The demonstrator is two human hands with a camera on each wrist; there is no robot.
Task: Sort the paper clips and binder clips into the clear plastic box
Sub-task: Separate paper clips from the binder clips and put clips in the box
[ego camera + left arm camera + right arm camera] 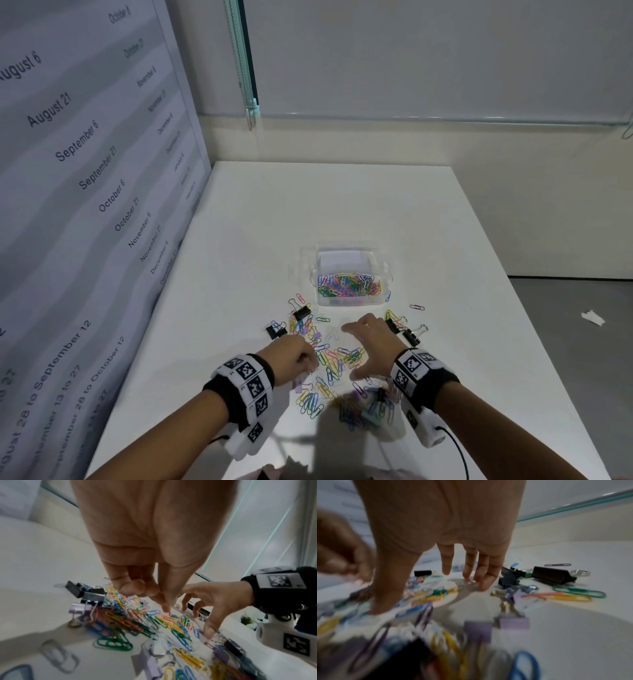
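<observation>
Paper clips [349, 284] are filling half the clear plastic box [383, 270]; many clips are lying loose, binder clips [301, 312] all unsorted; left hand [294, 356] is pinching, what I cannot tell; right hand [370, 342] is spreading empty.

The paper clips [329, 366] on the white table [342, 205] are yellow, blue, green, pink and purple. Some binder clips [303, 313] are black and some are light purple [513, 622]. The wrist bands [246, 383] are black with white tags that have black square patterns, and the box [346, 274] is clear.
</observation>
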